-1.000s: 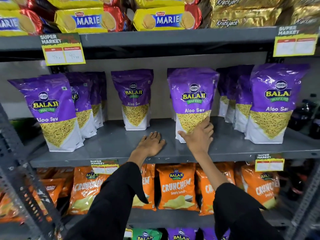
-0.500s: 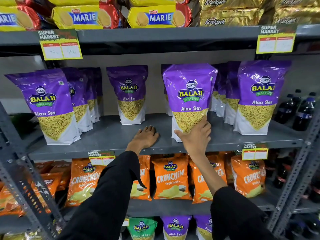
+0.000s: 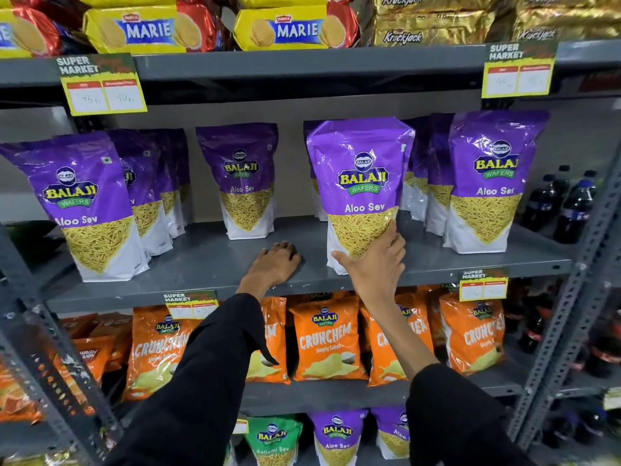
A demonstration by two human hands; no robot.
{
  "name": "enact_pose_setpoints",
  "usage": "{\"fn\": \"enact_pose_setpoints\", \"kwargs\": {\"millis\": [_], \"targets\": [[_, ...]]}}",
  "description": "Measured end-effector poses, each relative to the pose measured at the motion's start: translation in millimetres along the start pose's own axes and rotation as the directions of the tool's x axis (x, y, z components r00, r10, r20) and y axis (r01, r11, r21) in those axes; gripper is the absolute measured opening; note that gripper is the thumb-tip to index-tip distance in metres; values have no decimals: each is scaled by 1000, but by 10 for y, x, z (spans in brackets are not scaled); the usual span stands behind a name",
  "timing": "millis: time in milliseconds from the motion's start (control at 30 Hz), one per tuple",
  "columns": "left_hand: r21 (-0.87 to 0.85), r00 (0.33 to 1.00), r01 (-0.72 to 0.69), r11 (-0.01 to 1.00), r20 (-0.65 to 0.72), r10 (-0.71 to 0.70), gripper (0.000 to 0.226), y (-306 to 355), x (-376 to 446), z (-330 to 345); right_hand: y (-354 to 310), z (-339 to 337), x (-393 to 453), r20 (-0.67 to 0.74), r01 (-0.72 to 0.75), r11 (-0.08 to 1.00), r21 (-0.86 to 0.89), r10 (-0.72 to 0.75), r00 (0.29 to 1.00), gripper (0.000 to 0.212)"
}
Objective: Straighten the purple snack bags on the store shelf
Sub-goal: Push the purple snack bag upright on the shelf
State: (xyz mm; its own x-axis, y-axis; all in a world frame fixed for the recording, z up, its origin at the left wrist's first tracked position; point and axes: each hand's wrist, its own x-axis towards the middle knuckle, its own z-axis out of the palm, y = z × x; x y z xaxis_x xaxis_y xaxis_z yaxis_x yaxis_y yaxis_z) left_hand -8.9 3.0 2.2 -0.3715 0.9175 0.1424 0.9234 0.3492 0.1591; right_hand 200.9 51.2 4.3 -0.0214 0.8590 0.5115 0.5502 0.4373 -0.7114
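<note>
Purple Balaji Aloo Sev bags stand on the grey middle shelf (image 3: 208, 264). My right hand (image 3: 373, 264) grips the lower front of the centre bag (image 3: 361, 176), which stands upright near the shelf's front edge. My left hand (image 3: 277, 264) rests palm down on the bare shelf just left of it, fingers curled, holding nothing. A single bag (image 3: 243, 183) stands further back. A row of bags starts at the left front bag (image 3: 80, 203), and another row at the right front bag (image 3: 490, 183).
Marie biscuit packs (image 3: 148, 28) and gold Krackjack packs (image 3: 433, 25) fill the shelf above. Orange Crunchem bags (image 3: 324, 334) sit on the shelf below. Dark soda bottles (image 3: 564, 206) stand at the right. Yellow price tags (image 3: 104, 85) hang from the shelf edges.
My right hand keeps hold of the centre bag, which now stands a little more upright. My left hand's fingers have curled on the shelf. My head has shifted slightly.
</note>
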Motion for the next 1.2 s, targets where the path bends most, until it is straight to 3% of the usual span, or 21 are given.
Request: {"fn": "enact_pose_setpoints", "kwargs": {"millis": [100,200,300,433,633,1200], "targets": [[-17,999,-12,1000,47,13,51,-27,36,-16,29,-20,-1,2,-10,998,61,10,1000,124],[-21,994,-14,1000,111,16,48,-75,69,-17,86,-64,1,2,-34,968,249,34,999,109],[13,996,-1,1000,90,0,50,-37,47,5,136,-102,26,2,-26,942,336,27,1000,97],[61,997,-38,997,70,34,53,-3,15,-1,125,-90,62,-13,26,956,293,-23,1000,97],[77,997,-40,996,76,34,56,-27,22,16,136,1,87,-6,30,975,218,-29,1000,114],[37,996,-12,999,89,9,61,-12,-16,-8,40,206,301,34,-14,987,158,9,999,117]]}}
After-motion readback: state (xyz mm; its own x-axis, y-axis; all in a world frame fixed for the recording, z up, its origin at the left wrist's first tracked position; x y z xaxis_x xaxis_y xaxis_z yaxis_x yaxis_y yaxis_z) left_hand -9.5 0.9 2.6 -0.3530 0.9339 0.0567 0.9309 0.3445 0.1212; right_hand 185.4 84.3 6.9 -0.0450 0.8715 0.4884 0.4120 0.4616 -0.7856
